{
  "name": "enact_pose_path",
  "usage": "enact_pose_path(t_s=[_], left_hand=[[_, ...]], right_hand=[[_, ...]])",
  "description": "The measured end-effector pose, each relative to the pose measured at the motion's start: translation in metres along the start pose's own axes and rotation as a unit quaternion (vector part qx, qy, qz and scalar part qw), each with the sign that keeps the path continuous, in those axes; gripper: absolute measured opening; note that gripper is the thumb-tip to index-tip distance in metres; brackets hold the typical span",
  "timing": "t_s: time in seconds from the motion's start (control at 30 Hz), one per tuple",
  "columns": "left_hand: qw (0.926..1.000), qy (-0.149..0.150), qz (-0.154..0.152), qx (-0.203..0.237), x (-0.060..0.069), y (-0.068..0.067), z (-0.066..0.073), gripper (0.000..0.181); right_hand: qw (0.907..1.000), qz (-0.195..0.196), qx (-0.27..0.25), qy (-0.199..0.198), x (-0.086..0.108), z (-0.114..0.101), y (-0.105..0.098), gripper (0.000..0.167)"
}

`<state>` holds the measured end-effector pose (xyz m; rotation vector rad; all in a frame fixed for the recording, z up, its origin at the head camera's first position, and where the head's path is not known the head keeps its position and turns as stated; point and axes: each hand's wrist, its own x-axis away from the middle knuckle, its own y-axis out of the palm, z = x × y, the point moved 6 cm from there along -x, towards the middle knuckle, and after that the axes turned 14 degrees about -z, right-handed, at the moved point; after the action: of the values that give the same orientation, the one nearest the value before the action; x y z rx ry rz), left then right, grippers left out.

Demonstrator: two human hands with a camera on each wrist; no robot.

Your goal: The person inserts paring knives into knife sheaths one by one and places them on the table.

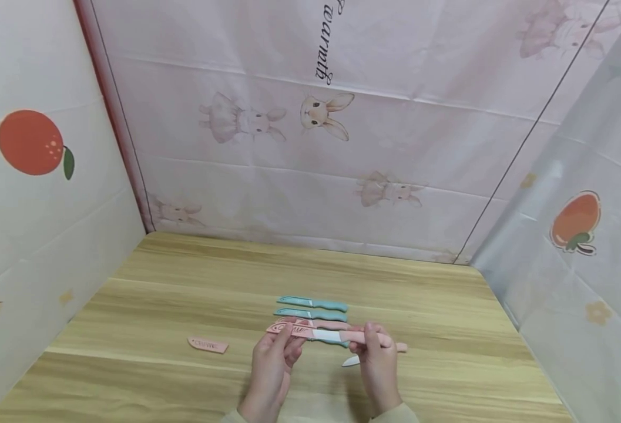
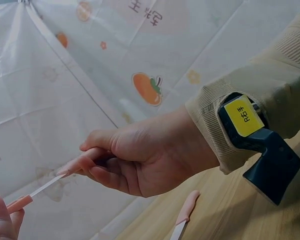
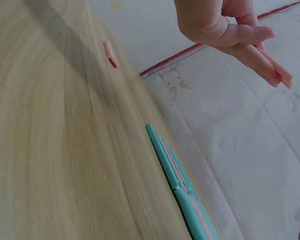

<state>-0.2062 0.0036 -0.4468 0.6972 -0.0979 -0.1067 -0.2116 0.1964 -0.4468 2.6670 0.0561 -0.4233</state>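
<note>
**Pink knife and sheath lined up over the desk**

Held above the desk (image 1: 146,317), just over a row of sheathed knives (image 1: 312,303) in teal and pink: a pink knife (image 1: 349,336), with a bare stretch of blade between handle and pink sheath (image 1: 301,332). Pinching the sheath between thumb and fingers of the left hand (image 1: 275,358); pinching the handle the same way with the right hand (image 1: 380,358). Tip apparently inside the sheath mouth. Cannot tell: sliding in or drawing out.

For good work either way, hold blade and sheath on one straight line and move along it without twisting. Pinch the sheath on its flat faces, back from the mouth, to leave the slot unsqueezed and the fingers clear of the edge. Better slow, even pressure than a shove. Mind the bare-bladed knife (image 1: 351,361) beneath the right hand.

Seen from the head: handle, blade and sheath in one run, plus a loose sheath (image 1: 208,345) well to the left on the desk. Only from the left wrist: the handle-to-blade join of the bare-bladed knife, hidden by the right hand from above. Missing there: the loose sheath. From the right wrist: the loose sheath again, the row nearly edge-on, but only a pink end past the left fingers and no bare blade.
</note>
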Motion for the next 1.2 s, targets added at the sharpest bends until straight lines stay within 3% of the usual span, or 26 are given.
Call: enact_pose_path(t_s=[0.5, 1.2], left_hand=[[1.0000, 0.005, 0.004, 0.000, 0.001, 0.001, 0.001, 0.035], [0.9999, 0.007, 0.013, -0.007, 0.002, 0.003, 0.004, 0.029]], right_hand=[[0.9998, 0.004, 0.002, 0.019, -0.001, 0.003, 0.004, 0.040], [0.9998, 0.006, -0.013, 0.013, -0.001, 0.004, 0.013, 0.045]])
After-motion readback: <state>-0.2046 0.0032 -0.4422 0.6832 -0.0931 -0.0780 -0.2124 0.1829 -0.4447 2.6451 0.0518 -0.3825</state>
